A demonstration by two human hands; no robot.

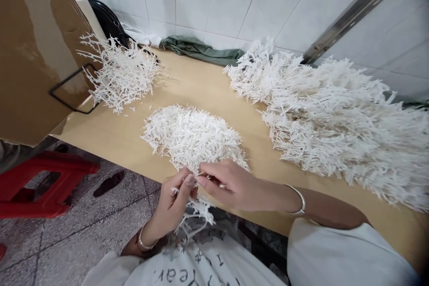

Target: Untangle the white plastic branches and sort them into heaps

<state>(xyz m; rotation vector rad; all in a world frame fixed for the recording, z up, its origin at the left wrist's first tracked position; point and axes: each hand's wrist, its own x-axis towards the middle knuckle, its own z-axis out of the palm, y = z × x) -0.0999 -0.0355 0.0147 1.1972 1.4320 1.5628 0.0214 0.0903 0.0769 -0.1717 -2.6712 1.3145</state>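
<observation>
My left hand (174,203) grips a white plastic branch-like frame (197,214) that hangs below the table's front edge. My right hand (231,185) pinches a thin white plastic stick (202,173) at the top of that frame, fingertips touching those of the left hand. Just beyond both hands lies a heap of loose white sticks (191,136) on the wooden table (208,89).
A big pile of white stick-covered frames (335,116) fills the right side. A smaller pile of bare frames (122,73) lies far left beside a cardboard box (33,49). Green cloth (201,49) lies by the tiled wall. A red stool (50,183) stands on the floor.
</observation>
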